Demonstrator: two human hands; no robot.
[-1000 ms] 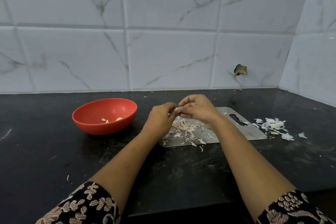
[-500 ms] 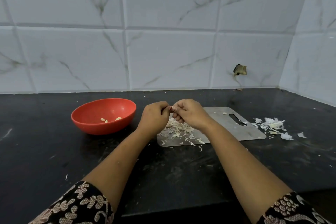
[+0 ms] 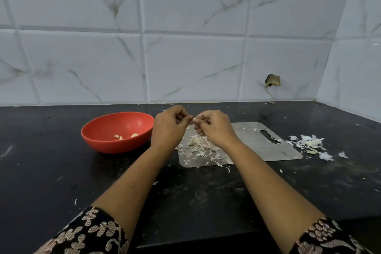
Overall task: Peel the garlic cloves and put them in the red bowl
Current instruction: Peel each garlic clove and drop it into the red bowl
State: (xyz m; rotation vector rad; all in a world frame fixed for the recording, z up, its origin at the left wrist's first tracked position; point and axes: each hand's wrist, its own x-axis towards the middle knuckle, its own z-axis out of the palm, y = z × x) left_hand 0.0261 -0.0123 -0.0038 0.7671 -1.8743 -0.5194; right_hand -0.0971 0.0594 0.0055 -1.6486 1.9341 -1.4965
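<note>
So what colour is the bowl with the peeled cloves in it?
Red, or orange-red; the bowl shows clearly in the head view.

There was only one camera, worn on the person's head; it looked forward and down across the black counter (image 3: 61,171) at the tiled wall (image 3: 185,57); it was close, with the left hand (image 3: 168,130) and right hand (image 3: 215,129) mid-picture.

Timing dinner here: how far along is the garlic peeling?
Done: about three peeled cloves lie in the round red bowl; papery skins heap on the grey metal board. In hand: left hand and right hand pinch one garlic clove. Left: finish it, drop it in; other unpeeled cloves aren't clearly visible.
</note>
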